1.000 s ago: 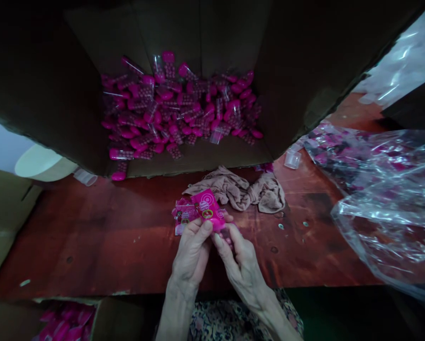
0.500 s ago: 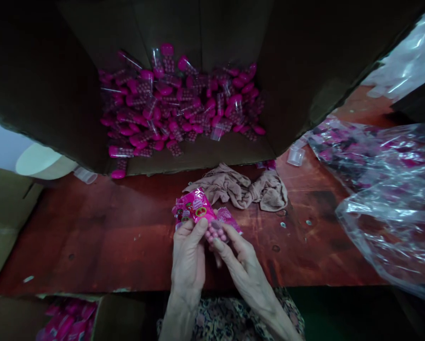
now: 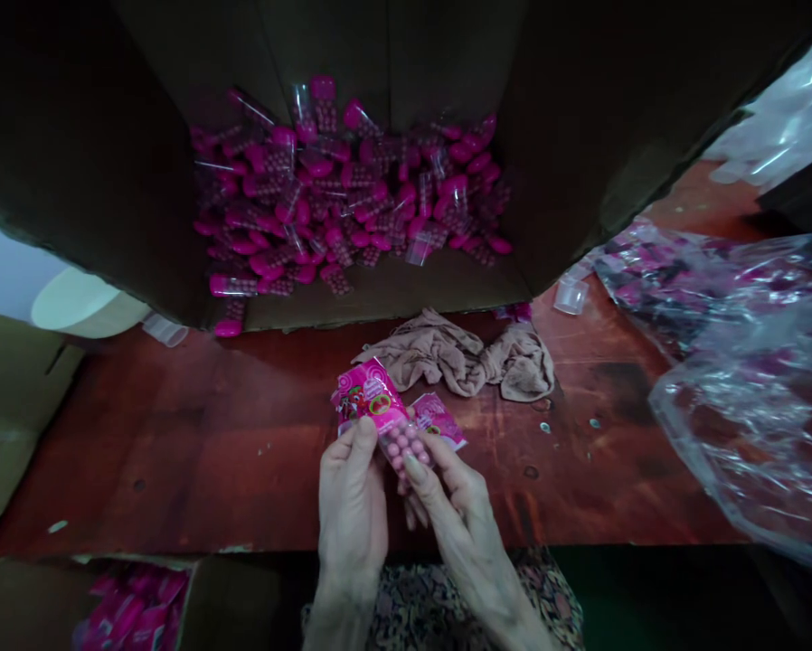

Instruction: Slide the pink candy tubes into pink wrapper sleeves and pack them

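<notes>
A small clear container of pink candy balls [image 3: 403, 443] is between my two hands, its upper end meeting a printed pink plastic sleeve [image 3: 371, 398]. My left hand [image 3: 353, 506] is closed on the sleeve and the container's left side, thumb on top. With thumb and fingers, my right hand [image 3: 461, 506] pinches the container's lower right side. Whether the container sits inside the sleeve cannot be made out. Just beyond my right fingers, another pink sleeve [image 3: 441, 421] lies on the red table [image 3: 243, 434].
Ahead stands a large cardboard box [image 3: 392, 289], tipped toward me, with many pink-capped candy containers [image 3: 344, 190]. A crumpled cloth [image 3: 439, 353] lies before it. At right is a clear plastic bag [image 3: 738, 389] of pink pieces; lower left, a box of pink packs [image 3: 135, 606].
My left hand has shifted slightly left and down along the container. The sleeve looks flatter, and more of the pink balls show below it. My right hand keeps its pinch.
</notes>
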The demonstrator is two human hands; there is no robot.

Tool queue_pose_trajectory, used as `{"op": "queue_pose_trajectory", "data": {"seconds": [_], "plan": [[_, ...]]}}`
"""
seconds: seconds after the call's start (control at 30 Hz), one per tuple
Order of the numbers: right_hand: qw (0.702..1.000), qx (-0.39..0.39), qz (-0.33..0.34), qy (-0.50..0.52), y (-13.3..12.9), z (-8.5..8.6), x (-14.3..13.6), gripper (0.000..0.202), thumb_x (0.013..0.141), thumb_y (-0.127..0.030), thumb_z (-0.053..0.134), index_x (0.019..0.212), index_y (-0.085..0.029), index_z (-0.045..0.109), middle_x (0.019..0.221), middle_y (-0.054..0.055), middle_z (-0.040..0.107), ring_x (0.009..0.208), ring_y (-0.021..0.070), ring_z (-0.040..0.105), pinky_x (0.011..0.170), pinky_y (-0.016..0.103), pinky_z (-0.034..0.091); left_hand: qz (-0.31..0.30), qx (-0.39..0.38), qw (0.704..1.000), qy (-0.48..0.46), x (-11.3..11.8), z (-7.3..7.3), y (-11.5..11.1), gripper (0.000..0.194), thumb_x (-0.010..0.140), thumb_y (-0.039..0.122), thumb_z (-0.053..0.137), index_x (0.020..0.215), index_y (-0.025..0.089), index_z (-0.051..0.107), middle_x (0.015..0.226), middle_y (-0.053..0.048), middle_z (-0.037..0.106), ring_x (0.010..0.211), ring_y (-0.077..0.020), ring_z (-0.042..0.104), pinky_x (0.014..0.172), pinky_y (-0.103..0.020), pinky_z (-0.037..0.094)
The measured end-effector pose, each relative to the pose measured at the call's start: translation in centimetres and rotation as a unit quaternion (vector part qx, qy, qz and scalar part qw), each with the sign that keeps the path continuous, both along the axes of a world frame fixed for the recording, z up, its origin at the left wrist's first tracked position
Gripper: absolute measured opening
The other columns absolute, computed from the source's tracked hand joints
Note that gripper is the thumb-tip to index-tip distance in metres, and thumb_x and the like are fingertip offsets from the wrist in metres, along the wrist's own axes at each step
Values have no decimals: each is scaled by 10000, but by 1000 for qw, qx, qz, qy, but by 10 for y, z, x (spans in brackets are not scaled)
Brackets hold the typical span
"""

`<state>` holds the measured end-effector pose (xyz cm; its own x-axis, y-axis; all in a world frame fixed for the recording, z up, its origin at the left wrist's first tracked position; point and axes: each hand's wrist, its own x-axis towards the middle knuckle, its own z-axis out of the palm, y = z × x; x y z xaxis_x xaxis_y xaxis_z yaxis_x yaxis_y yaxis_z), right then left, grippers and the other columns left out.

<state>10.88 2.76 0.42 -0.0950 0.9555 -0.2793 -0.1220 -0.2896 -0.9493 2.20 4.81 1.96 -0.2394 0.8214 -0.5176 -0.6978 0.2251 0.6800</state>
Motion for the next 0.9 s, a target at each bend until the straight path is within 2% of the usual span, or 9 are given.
{"op": "queue_pose_trajectory", "data": {"seconds": [0.1, 0.2, 0.33, 0.53, 0.63, 0.73, 0.9], "plan": [[999, 10, -36, -35, -2, 2, -2, 267, 866, -367, 507, 1016, -166, 600, 684, 5, 571, 549, 104, 486, 483, 198, 407, -6, -28, 999, 41, 7, -4, -7, 223, 717, 331, 685, 635, 135, 619, 506, 34, 539, 416, -47, 434, 392, -159, 343], [998, 0, -59, -4, 1, 3, -1, 231, 854, -363, 537, 979, -177, 594, 715, 2, 570, 579, 99, 494, 501, 186, 423, -34, -29, 997, 69, 13, -6, -11, 224, 740, 331, 664, 643, 139, 606, 445, 61, 474, 350, -29, 355, 339, -150, 273], [995, -30, -28, 88, 12, 3, 0, 207, 831, -373, 577, 830, -167, 562, 594, -50, 506, 448, 48, 421, 423, 155, 380, -60, -10, 997, 49, 11, -3, -8, 266, 775, 348, 619, 622, 132, 583, 467, 44, 498, 350, -39, 404, 326, -154, 278], [978, -92, -91, 162, 17, 5, -4, 341, 703, -431, 694, 793, -193, 467, 502, -87, 539, 323, 47, 461, 322, 143, 399, -86, 1, 993, 77, 11, -2, -10, 225, 759, 321, 644, 640, 139, 590, 437, 60, 495, 318, -23, 415, 326, -128, 284], [977, -108, -74, 170, 18, 5, -2, 359, 687, -445, 701, 778, -189, 467, 457, -86, 554, 264, 52, 449, 294, 160, 422, -95, -4, 993, 67, 12, -5, -12, 241, 765, 341, 632, 639, 143, 577, 419, 66, 477, 297, -33, 425, 303, -129, 260], [979, -114, -59, 159, 20, 1, 0, 352, 680, -438, 706, 748, -185, 471, 424, -81, 557, 232, 43, 415, 271, 145, 393, -93, -9, 994, 55, 10, -7, -13, 262, 748, 367, 642, 629, 146, 566, 405, 66, 460, 304, -47, 436, 294, -133, 264], [982, -109, -26, 152, 20, -10, -9, 346, 678, -440, 699, 685, -180, 471, 396, -86, 526, 232, 17, 357, 258, 113, 304, -70, -14, 996, 58, 0, -13, -17, 202, 707, 335, 689, 692, 144, 627, 438, 50, 515, 356, -51, 468, 362, -145, 375]]}}
